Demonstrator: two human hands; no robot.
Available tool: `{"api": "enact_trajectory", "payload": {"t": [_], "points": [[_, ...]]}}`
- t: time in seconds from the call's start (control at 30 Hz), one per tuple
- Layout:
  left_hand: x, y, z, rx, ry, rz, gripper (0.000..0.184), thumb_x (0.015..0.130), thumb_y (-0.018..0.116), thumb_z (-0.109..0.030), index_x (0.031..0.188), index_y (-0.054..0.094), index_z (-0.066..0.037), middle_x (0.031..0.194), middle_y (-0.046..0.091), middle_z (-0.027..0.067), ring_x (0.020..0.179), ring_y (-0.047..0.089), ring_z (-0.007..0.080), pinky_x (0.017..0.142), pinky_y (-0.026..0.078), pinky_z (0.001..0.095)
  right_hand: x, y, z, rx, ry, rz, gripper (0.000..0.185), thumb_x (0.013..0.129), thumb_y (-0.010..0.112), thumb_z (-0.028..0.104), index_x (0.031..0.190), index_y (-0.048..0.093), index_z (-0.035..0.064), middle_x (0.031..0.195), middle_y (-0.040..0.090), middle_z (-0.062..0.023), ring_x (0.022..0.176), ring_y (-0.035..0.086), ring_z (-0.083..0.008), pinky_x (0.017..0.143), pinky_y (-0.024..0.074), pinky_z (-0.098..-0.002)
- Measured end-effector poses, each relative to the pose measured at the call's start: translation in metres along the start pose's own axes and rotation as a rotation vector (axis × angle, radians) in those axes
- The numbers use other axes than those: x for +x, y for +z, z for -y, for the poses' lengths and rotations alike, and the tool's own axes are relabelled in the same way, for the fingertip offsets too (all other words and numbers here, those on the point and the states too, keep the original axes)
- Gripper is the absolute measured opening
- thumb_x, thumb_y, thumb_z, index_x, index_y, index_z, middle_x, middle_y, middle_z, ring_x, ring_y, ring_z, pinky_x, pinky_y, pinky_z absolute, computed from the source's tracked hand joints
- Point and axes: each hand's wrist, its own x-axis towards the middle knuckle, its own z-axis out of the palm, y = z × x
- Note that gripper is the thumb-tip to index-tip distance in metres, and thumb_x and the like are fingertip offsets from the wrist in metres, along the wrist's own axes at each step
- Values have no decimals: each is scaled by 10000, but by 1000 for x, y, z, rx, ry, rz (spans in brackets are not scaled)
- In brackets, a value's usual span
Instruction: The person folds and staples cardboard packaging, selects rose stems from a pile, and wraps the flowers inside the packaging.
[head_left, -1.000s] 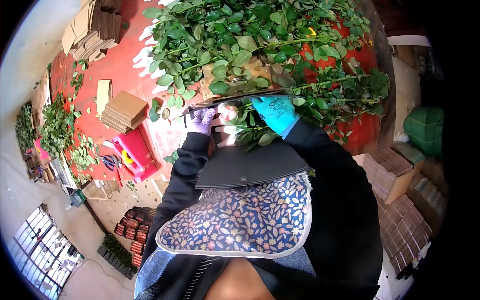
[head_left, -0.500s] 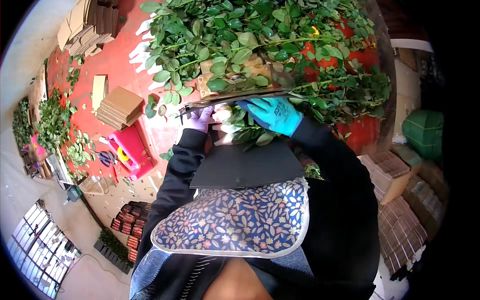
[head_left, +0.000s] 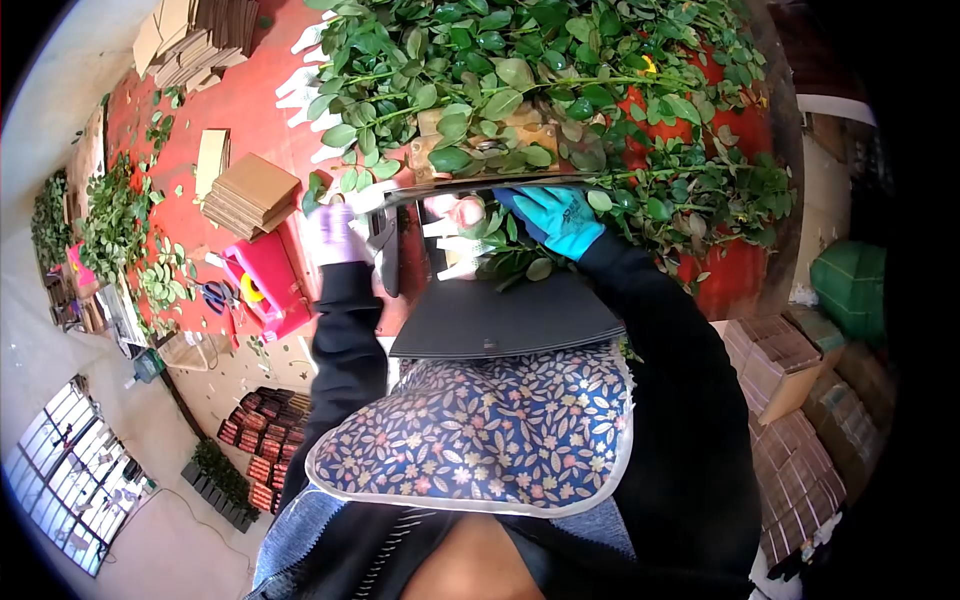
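Note:
My left hand, in a pale purple glove, is left of the bundle; blur hides its fingers. Beside it lies a grey and black tool resembling a stapler. My right hand, in a teal and dark blue glove, has its fingers closed at the dark edge of a wrapping sheet. Below that edge, between my hands, show a pink rose, white netted sleeves and green leaves. A black board is between the roses and my floral apron.
Leafy stems cover the far side of the red table. To the left are cardboard pieces, a pink holder and scissors. Cardboard boxes are stacked at the right.
My left hand has left the wrapping sheet's edge and moved left, uncovering the grey and black tool and more of the pink rose. My right hand stays at the edge.

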Motion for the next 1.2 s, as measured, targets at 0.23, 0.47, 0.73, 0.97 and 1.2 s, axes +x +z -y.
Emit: {"api": "enact_trajectory", "payload": {"t": [0.23, 0.47, 0.73, 0.97, 1.2], "points": [[-23, 0, -1, 838, -210, 601, 259, 896, 620, -43, 1144, 550, -26, 831, 641, 57, 755, 616, 130, 697, 503, 276, 5, -6, 0, -13, 31, 33, 473, 800, 600, 132, 1273, 587, 149, 1258, 607, -55, 1043, 614, -230, 897, 496, -371], [-36, 22, 17, 892, 49, 581, 112, 945, 601, -129, 928, 634, -24, 741, 656, 84, 667, 600, 161, 641, 489, 307, 0, 2, -7, -35, 35, 62, 490, 792, 606, 148, 1282, 585, 137, 1222, 616, -66, 987, 628, -253, 868, 511, -379], [22, -57, -27, 743, 68, 371, 130, 894, 587, -98, 805, 641, -19, 722, 616, 86, 653, 593, 204, 626, 477, 321, -14, 8, -6, -86, 23, 103, 504, 806, 602, 173, 1307, 550, 161, 1328, 554, -70, 1007, 620, -254, 870, 505, -383], [-45, 3, 4, 584, -328, 610, 62, 840, 613, -44, 796, 572, -29, 772, 626, 13, 628, 528, 61, 598, 443, 202, -5, 6, -10, -105, -36, 35, 536, 805, 595, 162, 1338, 542, 147, 1292, 582, -82, 1003, 618, -258, 892, 497, -383], [-41, 7, 35, 562, -464, 611, 207, 915, 689, -215, 913, 599, -29, 730, 614, -14, 613, 510, 49, 560, 420, 206, 0, 1, -5, 14, 67, 141, 531, 808, 589, 161, 1336, 540, 132, 1293, 583, -97, 992, 621, -269, 892, 497, -377]]}}
